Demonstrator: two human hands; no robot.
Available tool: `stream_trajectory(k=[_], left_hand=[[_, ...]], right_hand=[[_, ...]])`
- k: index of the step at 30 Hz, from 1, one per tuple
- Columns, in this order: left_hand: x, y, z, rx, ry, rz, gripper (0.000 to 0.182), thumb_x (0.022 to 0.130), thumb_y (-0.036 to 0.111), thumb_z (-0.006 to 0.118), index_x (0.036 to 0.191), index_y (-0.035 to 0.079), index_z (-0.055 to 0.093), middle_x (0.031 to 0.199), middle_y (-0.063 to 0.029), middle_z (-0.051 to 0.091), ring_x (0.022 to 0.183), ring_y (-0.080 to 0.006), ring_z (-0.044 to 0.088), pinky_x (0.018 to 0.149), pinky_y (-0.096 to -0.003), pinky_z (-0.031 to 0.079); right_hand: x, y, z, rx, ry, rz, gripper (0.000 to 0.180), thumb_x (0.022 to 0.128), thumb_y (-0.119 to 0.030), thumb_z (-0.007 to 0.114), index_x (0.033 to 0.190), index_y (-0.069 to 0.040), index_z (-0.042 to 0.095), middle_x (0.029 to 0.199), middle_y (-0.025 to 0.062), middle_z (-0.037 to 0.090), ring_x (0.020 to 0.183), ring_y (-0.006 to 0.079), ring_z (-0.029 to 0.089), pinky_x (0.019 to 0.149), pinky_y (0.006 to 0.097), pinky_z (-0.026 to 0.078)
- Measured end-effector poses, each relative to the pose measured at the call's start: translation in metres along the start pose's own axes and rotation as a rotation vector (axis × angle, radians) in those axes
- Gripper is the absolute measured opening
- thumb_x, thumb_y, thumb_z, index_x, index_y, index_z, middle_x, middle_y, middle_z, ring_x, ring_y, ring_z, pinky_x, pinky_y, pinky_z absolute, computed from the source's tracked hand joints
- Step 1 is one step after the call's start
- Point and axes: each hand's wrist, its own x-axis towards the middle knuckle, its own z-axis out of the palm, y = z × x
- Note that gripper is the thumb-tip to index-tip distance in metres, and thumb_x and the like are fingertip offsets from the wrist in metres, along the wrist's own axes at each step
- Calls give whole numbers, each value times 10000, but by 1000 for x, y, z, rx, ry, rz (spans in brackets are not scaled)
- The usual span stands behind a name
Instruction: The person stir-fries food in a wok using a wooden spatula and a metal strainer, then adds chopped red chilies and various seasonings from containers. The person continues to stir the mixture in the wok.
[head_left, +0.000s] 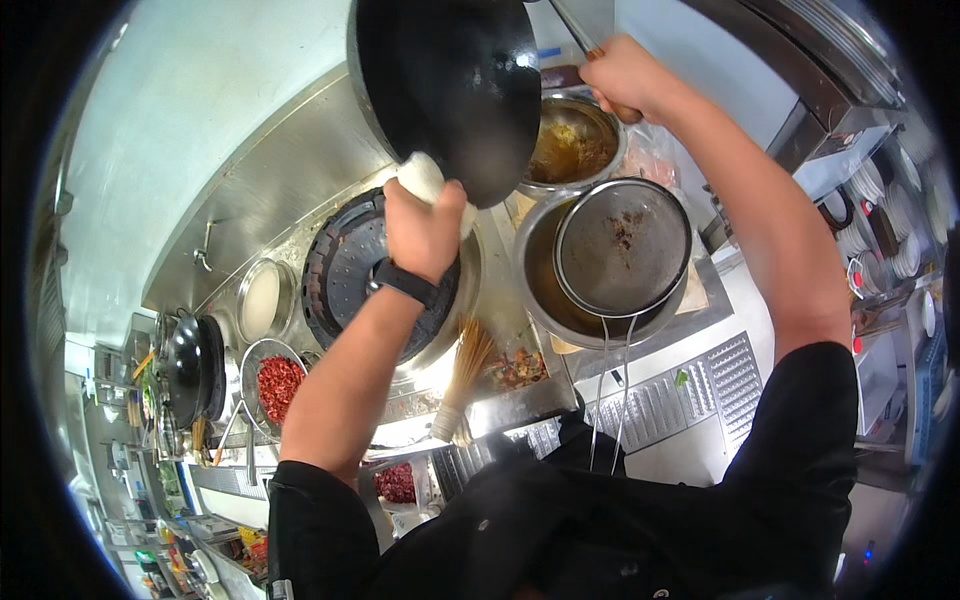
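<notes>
A dark wok (450, 82) is tilted steeply, raised beyond the burner. My left hand (426, 232) grips its near rim through a folded white cloth (421, 177). In my right hand (626, 79) is the wooden handle of a long metal utensil (574, 28), whose far end is out of view. Beneath my left forearm lies the round black wok burner (341, 262). Right of the wok stands a metal bowl (574, 142) with brown liquid and yellowish bits. Nearer me, a fine-mesh strainer (626, 251) holding dark crumbs rests across a steel pot (536, 300).
A bamboo wok brush (461, 375) leans at the stove's front edge beside food scraps (517, 367). To the left are a strainer of chopped red chillies (279, 386), a pan of pale liquid (260, 300) and another black wok (184, 367). Stacked plates (866, 184) sit at far right.
</notes>
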Motion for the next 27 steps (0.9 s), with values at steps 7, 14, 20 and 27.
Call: stream_trajectory(k=[7,14,20,27], left_hand=[[-31,-69,-63,-47,115,21,379,803,121,716,1055,-55,494,944,-222,630,858,-340,651,803,-426,517],[-91,-115,-175,-126,224,-243,366,798,121,663,1068,-70,507,942,-195,645,853,-277,658,779,-392,532],[-145,-164,-257,-503,141,-680,116,844,73,630,925,5,585,823,-72,639,743,-180,660,630,-331,524],[-174,-232,-298,-951,6,-1002,139,970,198,577,1014,68,599,906,-74,676,789,-202,680,596,-327,515]], right_hand=[[-64,-64,14,-11,12,58,79,866,-53,560,868,26,565,626,46,559,480,126,528,418,306,397],[-88,-123,112,-244,-183,56,123,857,-18,540,965,37,563,627,70,556,479,152,558,386,362,385],[-96,-143,240,-372,-319,48,144,859,-32,551,976,52,562,675,171,585,509,242,589,383,421,376],[-88,-97,332,-286,-205,-137,158,855,-63,602,970,42,576,702,113,592,500,208,589,443,379,460]])
